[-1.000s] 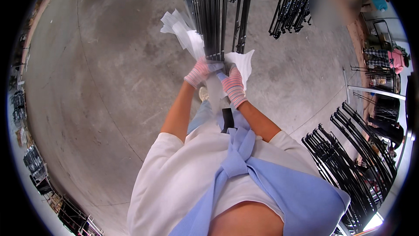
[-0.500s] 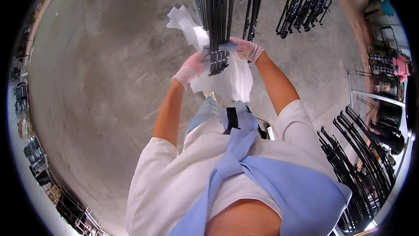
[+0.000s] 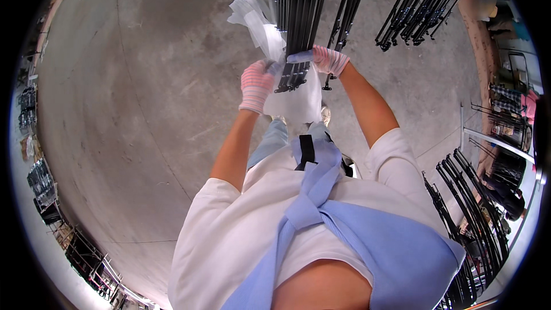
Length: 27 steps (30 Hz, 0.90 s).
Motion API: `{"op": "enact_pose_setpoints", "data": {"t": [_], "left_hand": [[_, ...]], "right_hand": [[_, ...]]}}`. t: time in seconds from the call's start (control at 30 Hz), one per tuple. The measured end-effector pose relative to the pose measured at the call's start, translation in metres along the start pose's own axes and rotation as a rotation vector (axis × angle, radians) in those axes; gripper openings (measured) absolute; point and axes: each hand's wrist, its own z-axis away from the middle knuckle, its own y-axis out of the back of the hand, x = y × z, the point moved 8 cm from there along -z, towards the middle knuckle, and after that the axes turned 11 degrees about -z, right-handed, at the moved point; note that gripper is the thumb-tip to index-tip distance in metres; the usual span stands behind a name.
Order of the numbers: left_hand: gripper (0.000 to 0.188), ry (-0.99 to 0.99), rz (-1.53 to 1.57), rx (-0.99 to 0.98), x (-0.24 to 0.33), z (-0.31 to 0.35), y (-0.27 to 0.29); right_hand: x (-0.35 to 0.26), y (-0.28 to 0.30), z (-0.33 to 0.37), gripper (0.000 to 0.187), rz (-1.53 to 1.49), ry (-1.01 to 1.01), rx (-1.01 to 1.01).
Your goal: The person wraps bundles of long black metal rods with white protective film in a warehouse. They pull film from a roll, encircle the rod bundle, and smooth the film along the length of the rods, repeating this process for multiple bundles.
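Note:
A bundle of thin black metal rods (image 3: 303,20) hangs down in front of me, with small fittings at the lower ends. Behind it and to its left is a thin white wrapping sheet (image 3: 294,105), which looks like foam; its upper part fans out past the rods. My left hand (image 3: 257,85), in a pink-striped glove with greyish fingertips, is closed on the sheet at the bundle's left edge. From the right, my right hand (image 3: 329,60), in a matching glove, grips the rods, its greyish fingers across their front. Its other fingers are partly hidden.
Another cluster of black rods (image 3: 349,6) hangs just right of the bundle, and more rods (image 3: 422,9) hang farther right. Black frames (image 3: 468,207) stand at lower right beside a metal rack (image 3: 498,145). Concrete floor (image 3: 155,109) lies below.
My left hand has shifted slightly up and turned more upright beside the rods. The white sheet's lower part hangs narrower and higher. My right hand stays across the bundle.

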Motion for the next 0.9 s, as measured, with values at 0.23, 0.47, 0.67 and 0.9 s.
{"op": "enact_pose_setpoints", "data": {"t": [0.23, 0.47, 0.67, 0.9], "left_hand": [[0.022, 0.03, 0.005, -0.095, -0.004, -0.007, -0.005], [0.009, 0.024, 0.056, -0.16, 0.004, -0.006, 0.001], [0.026, 0.281, 0.63, -0.695, 0.034, 0.024, 0.003], [0.047, -0.24, -0.046, -0.247, 0.04, 0.018, -0.012]], "right_hand": [[-0.013, -0.029, 0.012, 0.025, 0.198, 0.001, 0.038], [-0.004, -0.013, 0.011, 0.029, 0.183, 0.088, -0.096], [-0.025, -0.041, 0.027, 0.034, 0.363, -0.062, 0.035], [-0.019, -0.031, 0.028, 0.035, 0.175, -0.151, 0.012]]}}
